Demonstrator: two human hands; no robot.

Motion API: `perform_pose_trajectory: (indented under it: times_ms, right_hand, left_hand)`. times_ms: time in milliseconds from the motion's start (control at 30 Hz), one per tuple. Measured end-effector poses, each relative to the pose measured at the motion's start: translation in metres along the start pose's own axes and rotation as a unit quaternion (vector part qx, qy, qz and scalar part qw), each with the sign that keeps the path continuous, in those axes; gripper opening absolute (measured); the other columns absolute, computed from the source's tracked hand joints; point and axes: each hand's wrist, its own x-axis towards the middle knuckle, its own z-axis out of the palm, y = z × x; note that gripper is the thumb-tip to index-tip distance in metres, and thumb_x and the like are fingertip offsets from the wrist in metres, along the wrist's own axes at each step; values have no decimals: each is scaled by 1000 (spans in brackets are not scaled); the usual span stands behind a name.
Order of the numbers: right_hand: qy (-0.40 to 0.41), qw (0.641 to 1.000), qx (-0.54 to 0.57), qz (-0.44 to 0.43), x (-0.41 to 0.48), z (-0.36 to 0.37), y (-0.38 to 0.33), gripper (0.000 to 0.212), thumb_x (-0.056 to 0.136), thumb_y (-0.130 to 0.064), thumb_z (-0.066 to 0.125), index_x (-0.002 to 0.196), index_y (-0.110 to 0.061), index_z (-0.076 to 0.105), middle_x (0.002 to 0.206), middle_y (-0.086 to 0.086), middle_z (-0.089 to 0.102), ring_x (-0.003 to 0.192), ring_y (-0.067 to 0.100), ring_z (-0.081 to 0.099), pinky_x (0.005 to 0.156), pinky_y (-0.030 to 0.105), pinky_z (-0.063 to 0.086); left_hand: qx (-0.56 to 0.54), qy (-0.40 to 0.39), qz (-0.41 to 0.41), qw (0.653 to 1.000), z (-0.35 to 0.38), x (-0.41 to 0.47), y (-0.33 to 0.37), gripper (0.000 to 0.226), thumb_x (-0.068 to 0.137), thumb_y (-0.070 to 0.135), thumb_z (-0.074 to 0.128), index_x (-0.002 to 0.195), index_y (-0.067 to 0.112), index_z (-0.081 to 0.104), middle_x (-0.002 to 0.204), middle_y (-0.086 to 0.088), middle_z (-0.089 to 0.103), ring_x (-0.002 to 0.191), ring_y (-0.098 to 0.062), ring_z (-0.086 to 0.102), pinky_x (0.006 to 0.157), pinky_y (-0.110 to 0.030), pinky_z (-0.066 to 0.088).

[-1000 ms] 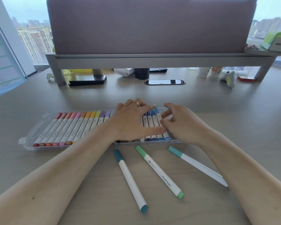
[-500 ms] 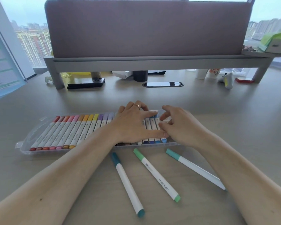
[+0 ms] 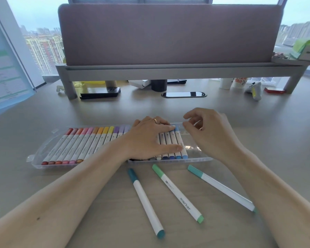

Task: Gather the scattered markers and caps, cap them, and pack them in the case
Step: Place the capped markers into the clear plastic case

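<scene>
A clear plastic case [image 3: 36,154] lies across the desk, filled with several capped markers in red, pink, orange, yellow, purple and blue. My left hand [image 3: 149,138] lies flat on the markers in the case, thumb against the blue ones [image 3: 177,145]. My right hand [image 3: 206,129] hovers over the case's empty right end, fingers loosely curled, holding nothing. Three capped markers lie loose in front of the case: a dark teal one [image 3: 145,201], a green one [image 3: 177,193] and a light teal one [image 3: 220,187].
A grey monitor riser [image 3: 168,70] with a fabric screen stands at the back. Under and around it sit a black phone [image 3: 100,94], a dark cup [image 3: 158,85], paper cups [image 3: 240,83] and a cable port [image 3: 183,94]. A monitor [image 3: 5,68] stands at far left.
My right hand has lifted off the blue markers and drawn back to the right, over the case's empty end. My left hand stays pressed on the markers.
</scene>
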Motion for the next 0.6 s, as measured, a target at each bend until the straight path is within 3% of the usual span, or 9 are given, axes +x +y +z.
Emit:
perform_pose_trajectory:
  times_ms: [33, 133, 233, 333, 467, 600]
  right_hand:
    - [6, 1000, 14, -6, -1, -2, -4, 8, 96, -27, 67, 98, -26, 75, 79, -14, 69, 65, -1, 60, 55, 7, 42]
    - [-71, 997, 31, -25, -8, -4, -18, 22, 92, -36, 70, 73, -25, 71, 61, -4, 67, 51, 3, 53, 53, 17, 41]
    - [-192, 979, 38, -60, -25, -5, -45, 30, 88, -47, 72, 72, -22, 69, 62, -2, 67, 50, 2, 50, 58, 24, 44]
    - [-263, 960, -7, -95, -45, 1, -73, 34, 83, -56, 74, 73, -25, 67, 64, -9, 69, 54, 0, 57, 55, 17, 45]
    - [-257, 956, -88, -113, -56, 15, -83, 40, 75, -66, 76, 72, -27, 67, 66, -15, 67, 65, -3, 58, 57, 13, 33]
    - [-254, 955, -101, -114, -56, 17, -81, 32, 76, -56, 75, 70, -26, 69, 65, -14, 67, 64, 0, 58, 58, 15, 39]
  left_hand:
    - [-5, 0, 2, 1000, 0, 0, 0, 80, 83, 84, 47, 151, 41, 46, 150, 18, 43, 133, -11, 37, 111, -40, 25]
    - [-16, 15, 12, 1000, 1, 0, 0, 72, 80, 85, 47, 140, 46, 55, 147, 19, 47, 129, -12, 39, 108, -39, 27]
    - [-2, 11, 25, 1000, -1, 5, -5, 45, 90, 53, 59, 133, 43, 61, 147, 15, 47, 128, -16, 40, 106, -38, 29]
    - [19, 4, 26, 999, 0, 12, -9, 44, 100, 41, 53, 143, 46, 52, 147, 14, 45, 120, -13, 37, 101, -34, 27]
    - [10, 5, 20, 1000, 2, 17, -12, 45, 101, 47, 53, 146, 48, 49, 145, 13, 46, 125, -16, 37, 104, -38, 26]
    - [4, 13, 28, 1000, 4, 16, -12, 47, 99, 51, 57, 145, 47, 50, 144, 14, 46, 124, -15, 37, 100, -35, 24]
